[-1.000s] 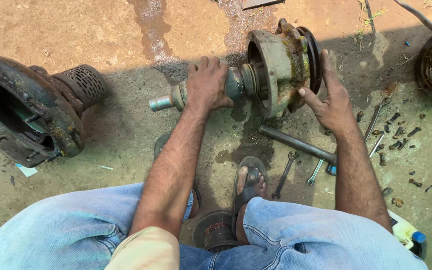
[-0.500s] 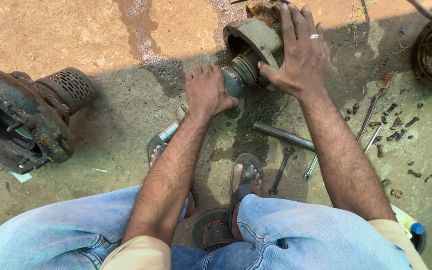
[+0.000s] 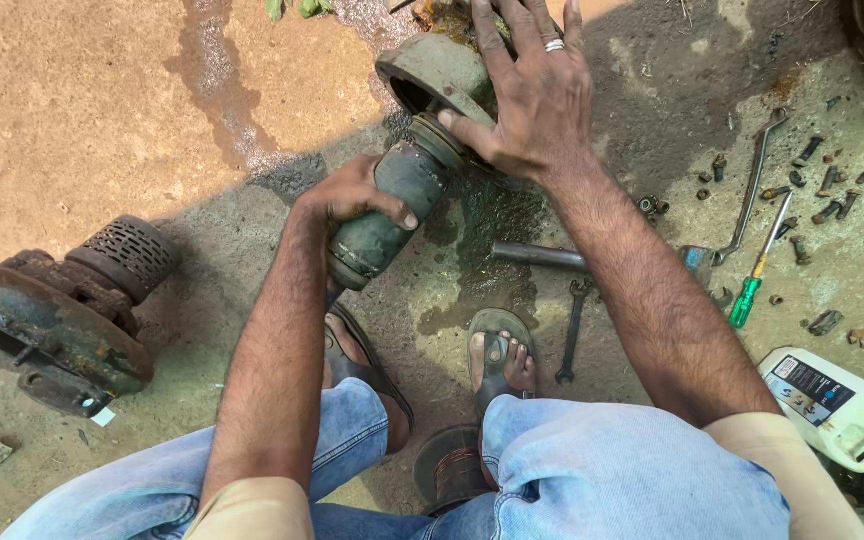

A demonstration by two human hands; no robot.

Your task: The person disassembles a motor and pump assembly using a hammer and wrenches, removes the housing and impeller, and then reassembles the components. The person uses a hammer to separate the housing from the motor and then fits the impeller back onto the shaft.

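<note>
Rusted pump casing (image 3: 47, 320) with perforated strainer, left, partly cut off by the frame edge, lying well apart from the green pump shaft housing (image 3: 392, 205), which is tilted on the stained ground above the sandalled feet. The left hand (image 3: 347, 195) wraps the housing's cylindrical barrel, while the right hand (image 3: 527, 100), wearing a ring, spreads flat over its flanged end, hiding most of the flange. Smaller items at right: white plastic container (image 3: 832, 405), half cut off; steel rod (image 3: 542, 256); spanner (image 3: 572, 330); green-handled screwdriver (image 3: 757, 275); scattered bolts (image 3: 822, 190), individually indistinct.
</note>
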